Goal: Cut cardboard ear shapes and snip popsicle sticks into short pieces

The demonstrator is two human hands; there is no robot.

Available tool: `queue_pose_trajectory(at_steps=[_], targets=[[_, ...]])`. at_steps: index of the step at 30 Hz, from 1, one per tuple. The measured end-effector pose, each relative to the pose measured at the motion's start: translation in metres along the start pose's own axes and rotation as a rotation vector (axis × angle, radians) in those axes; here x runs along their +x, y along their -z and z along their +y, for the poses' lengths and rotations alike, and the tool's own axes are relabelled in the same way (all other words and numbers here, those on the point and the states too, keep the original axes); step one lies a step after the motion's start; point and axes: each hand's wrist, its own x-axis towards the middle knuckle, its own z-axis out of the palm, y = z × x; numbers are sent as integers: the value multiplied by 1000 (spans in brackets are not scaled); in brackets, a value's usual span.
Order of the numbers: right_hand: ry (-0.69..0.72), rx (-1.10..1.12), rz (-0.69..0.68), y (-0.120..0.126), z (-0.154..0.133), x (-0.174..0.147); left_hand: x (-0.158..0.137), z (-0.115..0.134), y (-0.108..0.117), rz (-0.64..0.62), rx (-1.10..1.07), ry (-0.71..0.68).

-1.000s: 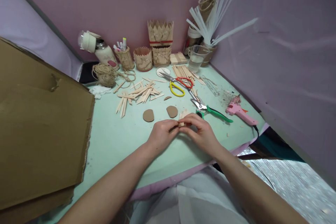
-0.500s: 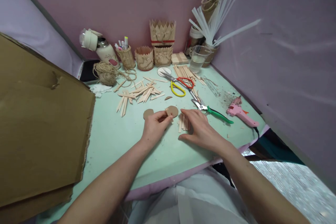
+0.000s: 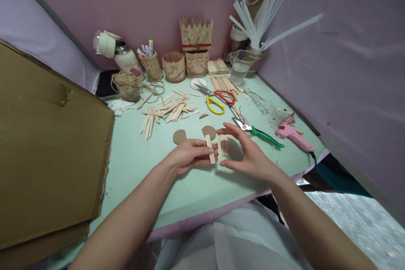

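My left hand (image 3: 193,154) is closed, its thumb pressed on a few short flat wooden sticks (image 3: 210,149) held upright above the table. Just to the right, my right hand (image 3: 245,149) grips a single short wooden stick (image 3: 220,149) by its two ends, between thumb and forefinger. Behind that stick, several more cut sticks (image 3: 226,145) lie side by side on the table. Two brown cardboard discs, each with a flat cut edge, lie beyond my left hand: a left disc (image 3: 179,136) and a right disc (image 3: 209,131), the latter partly covered by the held sticks.
Beyond my hands lie scissors (image 3: 215,97), green-handled cutters (image 3: 262,134) and a pink glue gun (image 3: 292,135). Loose pointed sticks (image 3: 171,109) and twine (image 3: 128,86) are at the back left. A water cup (image 3: 242,69) stands at back right; cardboard (image 3: 50,143) rises on the left.
My left hand has turned and come nearer, bringing its sticks upright in front of the right disc. The right hand has lifted one stick away from the row on the table.
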Motion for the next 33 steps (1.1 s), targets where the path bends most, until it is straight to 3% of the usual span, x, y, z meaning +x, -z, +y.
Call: queue_pose_trajectory(at_steps=[5, 16, 19, 23, 25, 28, 33], targets=[[-25, 245, -23, -4, -1, -4, -4, 1, 2, -139, -34, 99], [-24, 359, -29, -16, 0, -4, -4, -2, 1, -147, -27, 59], [-13, 216, -11, -12, 1, -5, -3, -6, -5, -71, 125, -126], [19, 58, 74, -4, 4, -6, 3, -17, -10, 176, 643, -613], [14, 20, 112, -4, 4, -7, 7, -23, -11, 231, 886, -751], [-2, 10, 124, -10, 2, -5, 10, -28, -10, 238, 1039, -817], [-19, 86, 194, -22, -2, 0, 10, -29, -10, 240, 1063, -826]])
